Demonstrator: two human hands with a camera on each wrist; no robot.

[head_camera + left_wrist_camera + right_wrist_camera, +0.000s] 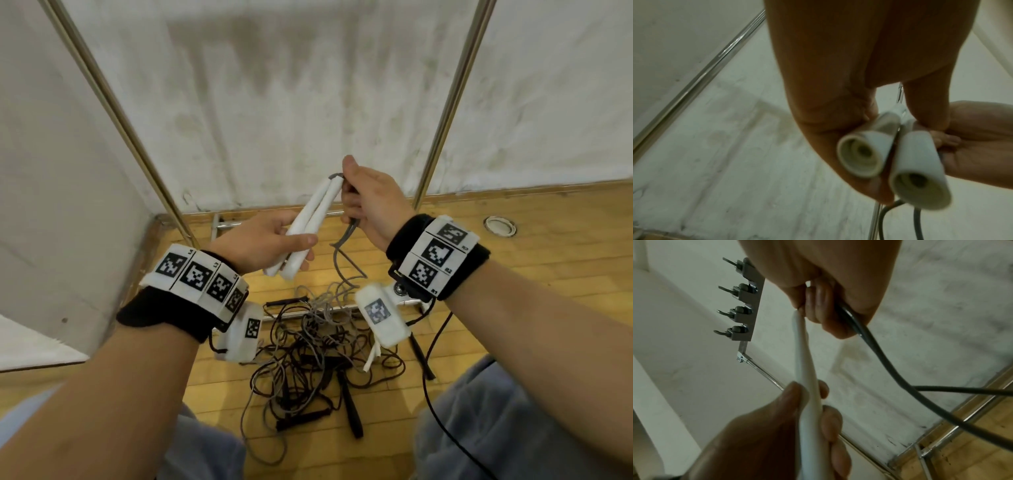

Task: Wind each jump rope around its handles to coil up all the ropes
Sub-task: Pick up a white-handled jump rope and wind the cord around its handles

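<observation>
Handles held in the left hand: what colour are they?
White handles, clearest in the head view.

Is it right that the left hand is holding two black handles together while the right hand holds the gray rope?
Not quite. The handles in the left hand are white, not black, as the head view shows. The black handles lie in the tangle on the floor. The rest is right: the right hand holds the gray rope.

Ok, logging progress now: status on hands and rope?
Left hand grips white handles. Right hand holds grey rope, unwound. Tangled ropes below.

small codes on wristbands, too blurred.
</observation>
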